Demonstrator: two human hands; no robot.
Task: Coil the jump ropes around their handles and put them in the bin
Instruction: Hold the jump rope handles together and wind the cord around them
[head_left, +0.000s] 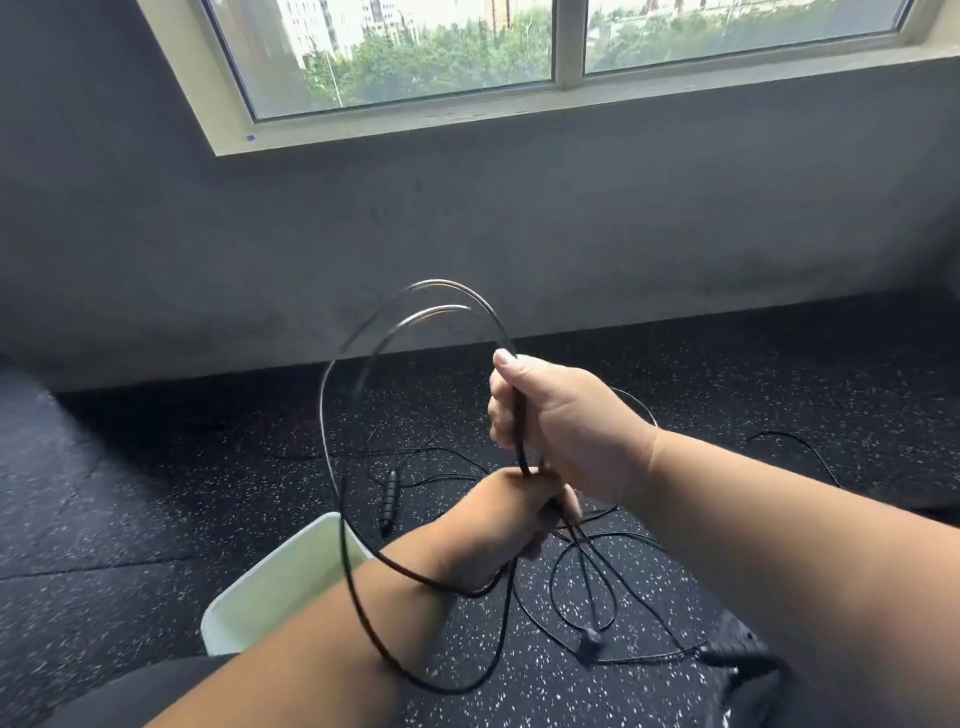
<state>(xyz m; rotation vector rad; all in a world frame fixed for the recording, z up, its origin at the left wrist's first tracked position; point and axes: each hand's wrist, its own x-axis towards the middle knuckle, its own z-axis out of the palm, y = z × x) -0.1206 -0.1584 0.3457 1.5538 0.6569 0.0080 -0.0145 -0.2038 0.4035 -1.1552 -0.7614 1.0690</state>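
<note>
Both forearms cross low in view as the right hand (561, 426) grips a handle (519, 415) and the left hand (514, 509) pinches the rope (332, 415) mid-coil, so the next wrap needs tension before reaching the bin (270, 582).

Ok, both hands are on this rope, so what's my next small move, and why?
Probably lay one more turn around the handles: the right hand grips the jump rope, the left hand holds the lower end, and large loops stand loose while cord trails to the floor. The white bin can wait.
</note>
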